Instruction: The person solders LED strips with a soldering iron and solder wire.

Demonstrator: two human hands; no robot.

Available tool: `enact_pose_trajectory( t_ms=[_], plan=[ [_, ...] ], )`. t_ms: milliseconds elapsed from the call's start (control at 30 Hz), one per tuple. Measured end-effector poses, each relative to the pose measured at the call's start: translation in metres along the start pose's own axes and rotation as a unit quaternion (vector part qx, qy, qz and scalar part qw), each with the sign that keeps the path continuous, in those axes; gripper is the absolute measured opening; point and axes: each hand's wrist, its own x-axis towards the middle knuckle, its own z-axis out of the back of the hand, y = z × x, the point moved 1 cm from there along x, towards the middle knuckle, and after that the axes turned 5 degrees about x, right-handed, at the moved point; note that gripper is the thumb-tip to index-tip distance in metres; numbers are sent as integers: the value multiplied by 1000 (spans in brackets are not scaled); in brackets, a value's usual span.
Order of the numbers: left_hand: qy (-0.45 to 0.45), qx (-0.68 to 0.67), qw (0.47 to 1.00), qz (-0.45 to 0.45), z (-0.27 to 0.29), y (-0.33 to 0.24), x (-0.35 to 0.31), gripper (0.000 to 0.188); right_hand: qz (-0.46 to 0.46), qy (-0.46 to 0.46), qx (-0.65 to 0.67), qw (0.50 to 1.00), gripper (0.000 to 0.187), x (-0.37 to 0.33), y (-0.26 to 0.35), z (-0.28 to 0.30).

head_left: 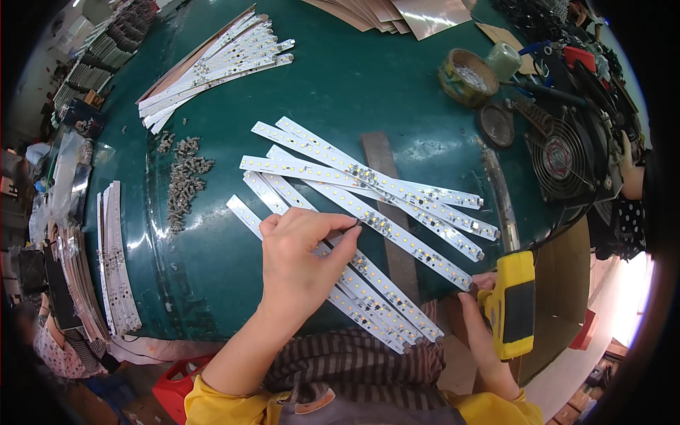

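My left hand is over the middle of several white LED strip boards fanned out on the green table. Its thumb and forefinger are pinched at a board's edge, on something small and dark that I cannot make out. My right hand has its thumb and a finger closed at the near right end of one strip board. Beside it, a yellow and black soldering gun hides part of that hand; its metal barrel points away across the table. Whether the hand also touches the gun cannot be seen.
Small metal parts lie heaped at left. More LED strips sit at the far left, others near the left edge. A flat metal bar lies under the boards. At right are a round tub and a fan.
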Motion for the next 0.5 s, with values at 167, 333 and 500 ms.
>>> enact_pose_trajectory(
  t_ms=[167, 333, 500],
  plan=[
    [-7, 17, 1000, -3, 0, 1, -2, 14, 13, -31, 29, 999, 47, 7, 4, -9],
    [-6, 24, 1000, 2, 11, -1, 1, 13, 17, -13, 58, 998, 46, 11, 7, -11],
    [-39, 31, 998, 28, 37, 22, 1, 9, -108, -17, 98, 989, 34, 3, 7, -10]
  ],
)
